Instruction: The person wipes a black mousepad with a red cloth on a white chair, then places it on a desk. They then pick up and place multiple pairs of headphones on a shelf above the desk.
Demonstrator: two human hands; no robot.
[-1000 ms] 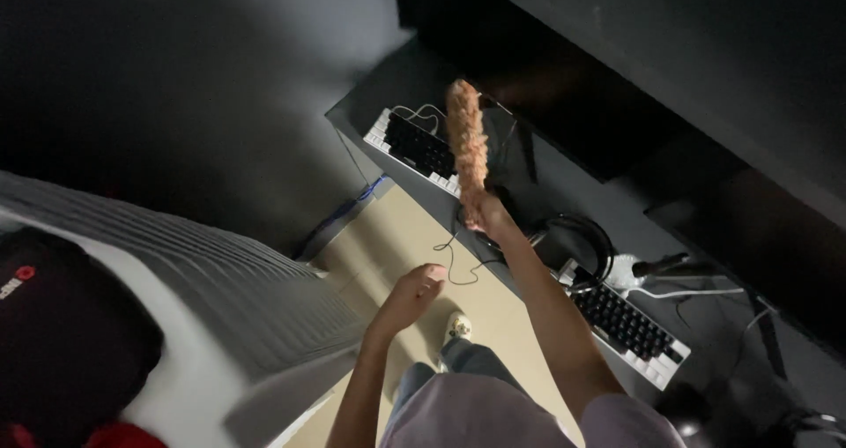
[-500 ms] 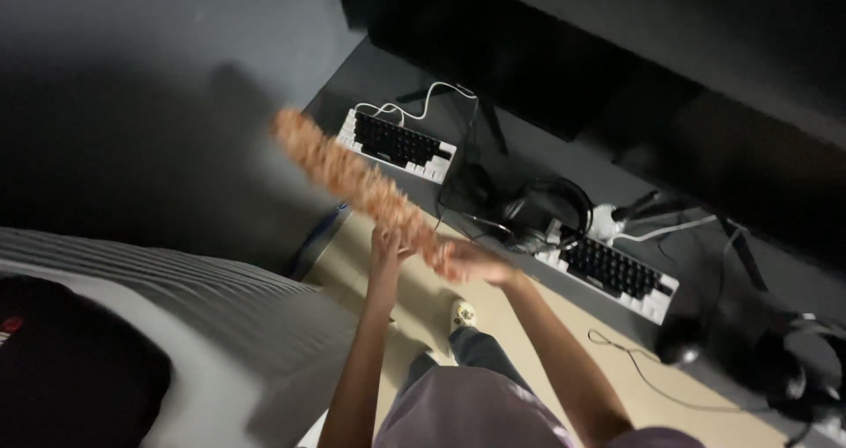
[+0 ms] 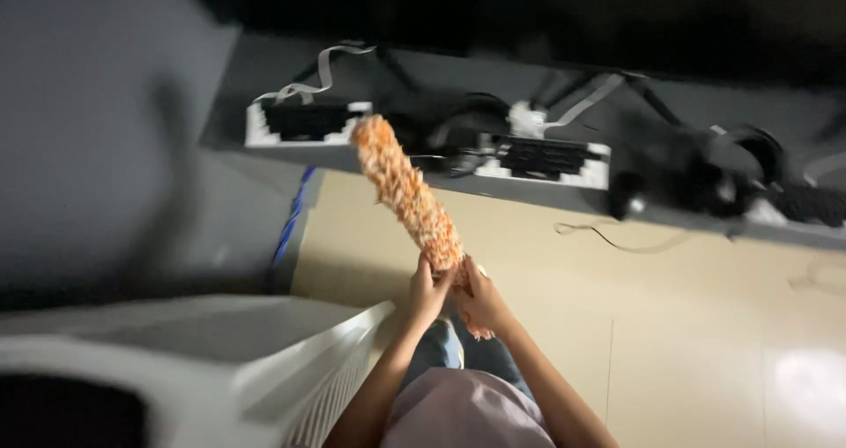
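An orange and white fluffy duster points up and to the left, its tip near the front edge of the grey desk. My left hand and my right hand both grip its lower end, side by side, above my legs. The duster's handle is hidden inside my hands.
On the desk lie two black and white keyboards, black headphones, a mouse and loose cables. A white ribbed radiator stands at lower left. A blue cable runs down by the desk's left end. The floor is beige.
The view has swung right and downward. The duster has swung from pointing far left to more upright. Both hands have closed together on its lower end.
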